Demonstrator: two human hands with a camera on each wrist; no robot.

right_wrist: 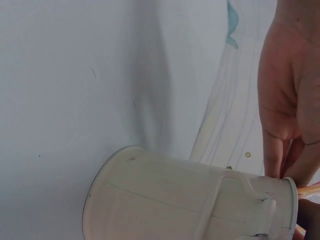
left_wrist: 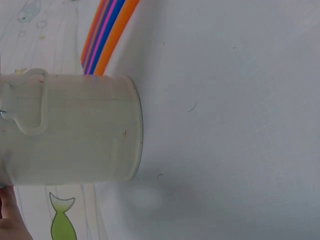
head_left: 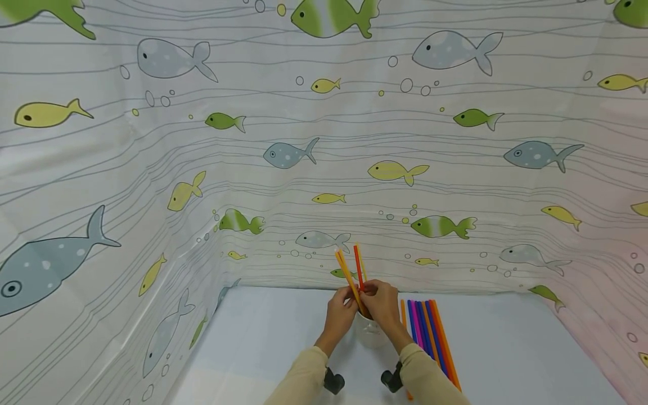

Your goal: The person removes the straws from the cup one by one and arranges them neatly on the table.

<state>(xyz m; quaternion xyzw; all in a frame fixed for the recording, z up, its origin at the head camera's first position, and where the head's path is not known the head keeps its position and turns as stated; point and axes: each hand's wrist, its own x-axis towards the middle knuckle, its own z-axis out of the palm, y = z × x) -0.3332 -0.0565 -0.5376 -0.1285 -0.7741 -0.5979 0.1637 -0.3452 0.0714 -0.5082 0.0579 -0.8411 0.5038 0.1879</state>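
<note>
A white can [head_left: 372, 333] with a wire side handle [left_wrist: 42, 102] stands upright on the table, several straw-like sticks rising from its mouth. My left hand [head_left: 340, 315] is at the can's left rim, fingers curled around the orange sticks [head_left: 346, 269]. Opposite it, my right hand [head_left: 383, 304] pinches the red stick [head_left: 358, 264] low down, near the rim. A thin yellow stick [head_left: 363, 270] leans behind the red one. In the right wrist view, the left hand [right_wrist: 282, 100] reaches the can's rim; the sticks' lower ends are hidden inside the can [right_wrist: 165, 200].
To the right of the can lies a row of orange, blue, purple and magenta sticks [head_left: 430, 332], partly under the right forearm. A white tabletop [head_left: 506, 349] surrounds them. Fish-printed sheeting [head_left: 324, 129] walls the back and sides.
</note>
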